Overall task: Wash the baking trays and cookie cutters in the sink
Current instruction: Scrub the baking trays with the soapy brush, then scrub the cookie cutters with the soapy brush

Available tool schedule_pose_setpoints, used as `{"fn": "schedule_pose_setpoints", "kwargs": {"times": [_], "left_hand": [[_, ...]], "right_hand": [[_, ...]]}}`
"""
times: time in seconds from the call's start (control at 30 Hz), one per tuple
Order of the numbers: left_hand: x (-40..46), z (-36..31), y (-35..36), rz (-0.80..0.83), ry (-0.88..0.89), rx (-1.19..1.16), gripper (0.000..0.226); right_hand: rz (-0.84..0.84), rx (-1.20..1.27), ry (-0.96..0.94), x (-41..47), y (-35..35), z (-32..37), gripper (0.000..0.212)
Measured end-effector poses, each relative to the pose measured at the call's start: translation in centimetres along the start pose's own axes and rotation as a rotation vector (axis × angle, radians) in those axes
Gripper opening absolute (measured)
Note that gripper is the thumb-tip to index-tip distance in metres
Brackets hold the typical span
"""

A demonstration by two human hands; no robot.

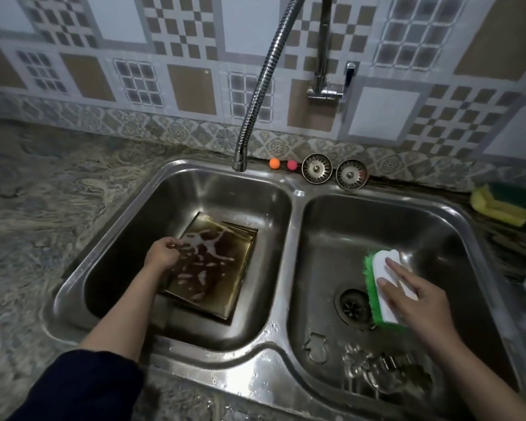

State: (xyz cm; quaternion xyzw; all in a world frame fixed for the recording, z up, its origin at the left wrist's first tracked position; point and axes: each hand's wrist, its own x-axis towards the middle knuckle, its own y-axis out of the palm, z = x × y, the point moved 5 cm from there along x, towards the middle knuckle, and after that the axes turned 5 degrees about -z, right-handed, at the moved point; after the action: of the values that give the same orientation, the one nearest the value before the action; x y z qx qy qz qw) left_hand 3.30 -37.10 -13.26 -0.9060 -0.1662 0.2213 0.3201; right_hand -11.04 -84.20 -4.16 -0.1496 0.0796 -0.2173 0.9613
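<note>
A stack of dark, browned baking trays (pixel 222 268) lies tilted in the left basin of a steel double sink (pixel 292 247), with white suds streaked on the top one. My left hand (pixel 161 253) grips the top tray's left edge. In the right basin my right hand (pixel 416 299) holds a white scrubbing brush with green bristles (pixel 383 287) above the drain (pixel 354 305). Several metal cookie cutters (pixel 386 372) lie at the front of the right basin, one apart (pixel 316 347) to the left.
A flexible faucet hose (pixel 240 159) ends over the left basin's back rim. Two sink strainers (pixel 316 168) and two small orange and pink balls (pixel 274 163) rest on the back ledge. Yellow-green sponges (pixel 504 205) sit at the right. A patterned stone counter (pixel 43 208) lies to the left.
</note>
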Motion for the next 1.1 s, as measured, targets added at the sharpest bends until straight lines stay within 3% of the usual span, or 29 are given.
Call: {"fn": "schedule_pose_setpoints", "kwargs": {"times": [0.17,0.33,0.43,0.5,0.57,0.63,0.73,0.9,1.03,1.1], "left_hand": [[-2.6,-3.8,2.4,0.039,0.134,0.141,0.033],[-11.2,-12.2,7.7,0.084,0.532,-0.146,0.022],[-16.7,-14.8,13.1,0.362,0.618,-0.156,0.025],[-19.9,-15.3,17.3,0.575,0.652,0.018,0.035],[-22.2,-14.3,21.1,0.73,0.713,0.381,0.045],[-23.1,-12.3,23.8,0.805,0.749,0.746,0.056],[-22.7,-9.5,26.1,0.856,0.748,1.032,0.072],[-23.2,-8.4,27.9,0.861,0.893,1.212,0.089],[-24.3,-8.5,28.9,0.858,1.061,1.246,0.072],[-24.2,-9.0,29.0,0.84,1.061,1.16,0.068]], "right_hand": [[-0.08,-0.078,-0.03,0.2,-1.1,-0.3,0.071],[-0.075,-0.149,-0.08,0.3,-1.7,-1.1,0.076],[-0.066,-0.153,-0.089,0.3,-2.4,-1.6,0.075],[-0.073,-0.155,-0.099,0.1,-3.1,-1.9,0.075],[-0.078,-0.143,-0.111,-0.1,-3.7,-2.2,0.075],[-0.089,-0.118,-0.109,-0.2,-4.5,-2.8,0.076],[-0.1,-0.087,-0.103,-0.7,-5.8,-3.5,0.078],[-0.164,-0.058,-0.09,-1.8,-8.2,-4.7,0.078],[-0.237,-0.115,-0.086,-2.1,-11.2,-4.5,0.076],[-0.306,-0.136,-0.103,-1.5,-13.5,-3.8,0.077]]}}
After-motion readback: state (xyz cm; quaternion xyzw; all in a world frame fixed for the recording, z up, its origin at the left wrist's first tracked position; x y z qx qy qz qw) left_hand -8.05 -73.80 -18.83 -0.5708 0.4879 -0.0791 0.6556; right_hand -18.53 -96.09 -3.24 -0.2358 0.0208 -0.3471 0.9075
